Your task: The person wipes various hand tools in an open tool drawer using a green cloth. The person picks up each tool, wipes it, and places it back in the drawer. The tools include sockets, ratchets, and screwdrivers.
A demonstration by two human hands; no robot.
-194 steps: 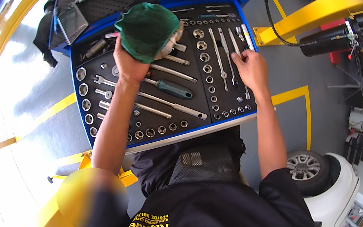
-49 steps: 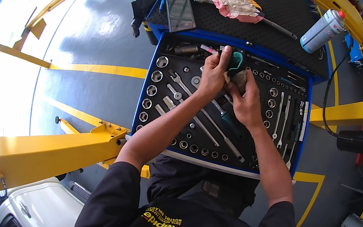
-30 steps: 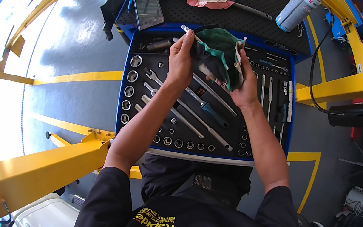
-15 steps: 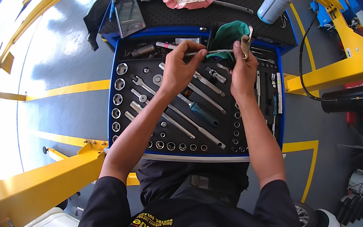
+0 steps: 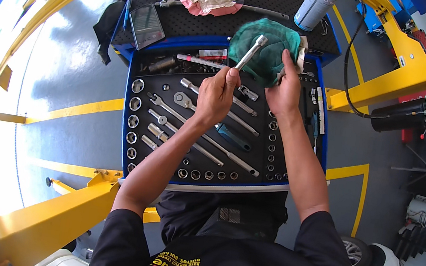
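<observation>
Left hand (image 5: 216,94) grips metal tool (image 5: 247,57) low, leaving rest exposed over green cloth (image 5: 275,39); right hand (image 5: 285,92) holds cloth spread!

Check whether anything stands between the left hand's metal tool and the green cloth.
Nothing visible does: in this view the metal tool in the left hand overlaps the green cloth in the right hand; contact is unclear.
</observation>
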